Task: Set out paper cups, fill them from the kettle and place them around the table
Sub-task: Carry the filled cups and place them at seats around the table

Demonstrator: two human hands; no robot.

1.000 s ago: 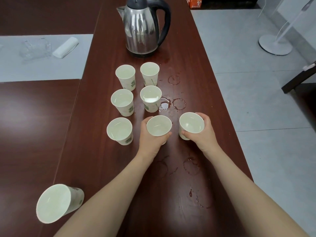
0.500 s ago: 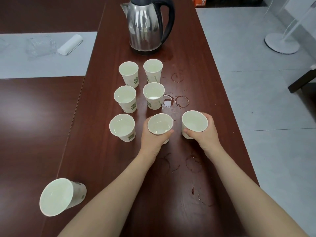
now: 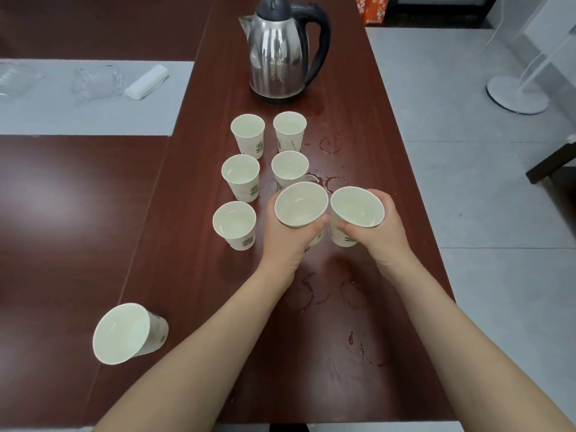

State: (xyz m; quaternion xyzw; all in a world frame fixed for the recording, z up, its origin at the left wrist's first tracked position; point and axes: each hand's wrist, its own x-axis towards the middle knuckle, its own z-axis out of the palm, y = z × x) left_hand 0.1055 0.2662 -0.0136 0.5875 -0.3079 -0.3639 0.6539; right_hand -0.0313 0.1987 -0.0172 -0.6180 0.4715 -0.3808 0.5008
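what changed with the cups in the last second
The left hand and right hand have lifted the left cup and right cup off the table, closer together. Both grips held. The kettle, five grouped cups and lone cup stayed put.

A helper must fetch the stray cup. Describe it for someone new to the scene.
From the steel kettle, follow the long brown table to its near left edge. One paper cup stands there alone, away from the five grouped cups and the two held cups.
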